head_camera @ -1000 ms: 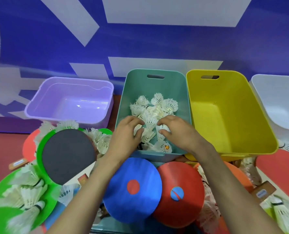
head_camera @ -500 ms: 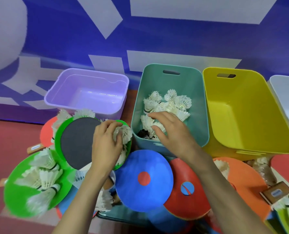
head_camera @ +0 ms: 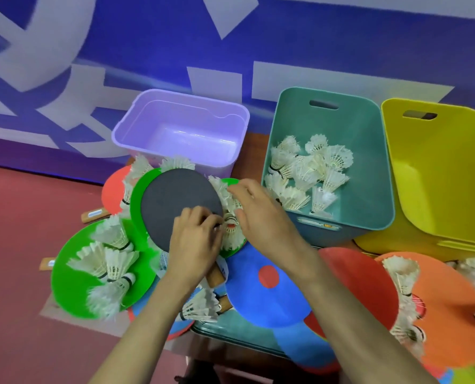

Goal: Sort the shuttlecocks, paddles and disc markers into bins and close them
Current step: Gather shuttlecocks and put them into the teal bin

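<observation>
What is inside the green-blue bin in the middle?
A heap of white shuttlecocks lies in the teal bin. Nothing else shows there; the floor under the heap is covered.

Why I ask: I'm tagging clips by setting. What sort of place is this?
Probably a sports hall or gym, though I can't be sure: a red court-like floor, a blue wall with large white graphics, and shuttlecocks, a paddle and disc markers heaped beside storage bins.
</observation>
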`<state>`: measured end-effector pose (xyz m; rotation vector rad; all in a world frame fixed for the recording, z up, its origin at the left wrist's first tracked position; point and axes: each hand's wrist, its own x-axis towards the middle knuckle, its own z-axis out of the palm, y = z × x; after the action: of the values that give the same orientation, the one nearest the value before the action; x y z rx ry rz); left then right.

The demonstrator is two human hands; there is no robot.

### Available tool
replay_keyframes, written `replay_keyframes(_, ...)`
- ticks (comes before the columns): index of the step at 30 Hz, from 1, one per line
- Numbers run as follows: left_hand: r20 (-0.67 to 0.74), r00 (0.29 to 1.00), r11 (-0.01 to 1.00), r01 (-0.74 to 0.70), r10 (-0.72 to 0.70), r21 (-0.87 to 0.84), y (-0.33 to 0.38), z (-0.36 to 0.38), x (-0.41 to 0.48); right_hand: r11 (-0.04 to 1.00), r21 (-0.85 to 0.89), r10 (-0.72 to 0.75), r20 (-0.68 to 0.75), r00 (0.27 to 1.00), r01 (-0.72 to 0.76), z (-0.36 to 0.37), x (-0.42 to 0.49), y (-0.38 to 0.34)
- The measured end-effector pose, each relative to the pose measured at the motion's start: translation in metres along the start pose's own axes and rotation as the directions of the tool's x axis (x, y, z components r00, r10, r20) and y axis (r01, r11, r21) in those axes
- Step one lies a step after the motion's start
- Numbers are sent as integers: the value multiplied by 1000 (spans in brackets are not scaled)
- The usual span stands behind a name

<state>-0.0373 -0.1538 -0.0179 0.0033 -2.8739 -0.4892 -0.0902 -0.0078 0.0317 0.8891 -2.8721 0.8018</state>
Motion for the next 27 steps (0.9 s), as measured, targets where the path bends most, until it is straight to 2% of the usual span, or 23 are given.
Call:
replay_keyframes(2,-48,999,998,-11,14,66,1,7,3,982,-190,-19,13,1000,21,3,21,2)
replay_keyframes(5,-82,996,990,-27,38,139,5,18,11,910,-414,25,125,992,30,-1,46,6)
replay_keyframes(9,-106,992,989,-59,73,133,7,29,15,840,-539,69,217,974,61,-1,62,8)
replay_keyframes(12,-162,985,997,-60,66,39,5,32,13,811,-581,108,268,957,71,1,66,6)
replay_keyframes(16,-197,980,995,-56,40,-80,3,35,9,829,-557,79,197,977,45,-4,66,7)
replay_keyframes(20,-162,976,929,82,-149,-362,6,31,9,897,-442,44,43,998,-21,-18,65,12)
replay_keyframes(24,-106,929,757,219,-355,-615,20,18,18,959,-275,41,-90,995,-65,-24,56,17)
replay_keyframes(27,0,861,523,309,-509,-795,30,9,25,983,-158,60,-180,982,-89,-26,46,19)
